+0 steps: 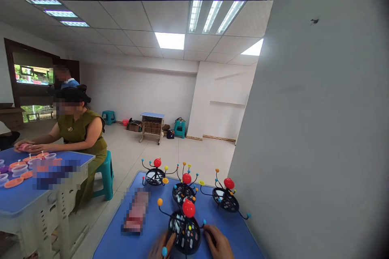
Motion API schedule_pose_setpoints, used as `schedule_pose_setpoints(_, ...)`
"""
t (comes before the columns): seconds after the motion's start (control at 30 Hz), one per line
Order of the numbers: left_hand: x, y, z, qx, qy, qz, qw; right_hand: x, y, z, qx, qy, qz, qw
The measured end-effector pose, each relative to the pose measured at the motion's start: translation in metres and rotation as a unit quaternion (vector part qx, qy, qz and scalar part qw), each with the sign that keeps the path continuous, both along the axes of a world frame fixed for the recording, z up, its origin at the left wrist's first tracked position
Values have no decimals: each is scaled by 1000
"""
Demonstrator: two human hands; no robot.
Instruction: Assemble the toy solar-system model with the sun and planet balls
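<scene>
A toy solar system model [184, 232] stands at the near edge of the blue table, with a round black base, a red ball on top and small coloured balls on curved black arms. My left hand [162, 246] grips the left side of its base, partly behind a blue ball. At the right side, my right hand [219, 243] is curled with its fingertips by the small blue ball and base rim; their exact contact is partly hidden. Close behind stand similar models: one in the middle [183, 194], one at the back left [155, 177] and one at the right [225, 199].
A blurred pinkish-red flat item [136, 212] lies on the blue table [115, 243] at left. The grey wall [310, 149] is close on the right. Leftward, a person [82, 129] sits at another table [86, 158] with cups and lids; another person stands behind.
</scene>
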State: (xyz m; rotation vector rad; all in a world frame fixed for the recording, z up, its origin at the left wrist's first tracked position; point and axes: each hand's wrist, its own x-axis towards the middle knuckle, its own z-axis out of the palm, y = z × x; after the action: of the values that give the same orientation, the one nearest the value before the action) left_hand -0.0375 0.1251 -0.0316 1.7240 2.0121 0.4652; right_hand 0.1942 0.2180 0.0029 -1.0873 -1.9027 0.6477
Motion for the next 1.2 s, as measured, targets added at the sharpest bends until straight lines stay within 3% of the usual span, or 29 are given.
schedule_pose_setpoints(0.17,-2,-2,-6,30,17,3,999,-3,-3,5,23,-18,-4,1000)
schedule_pose_setpoints(0.87,-1,-4,-2,23,24,-7,999,-1,-7,2,29,-1,11,1000)
schedule_pose_setpoints(1.2,-5,-4,-9,42,19,-10,999,-3,-7,5,21,-19,3,1000)
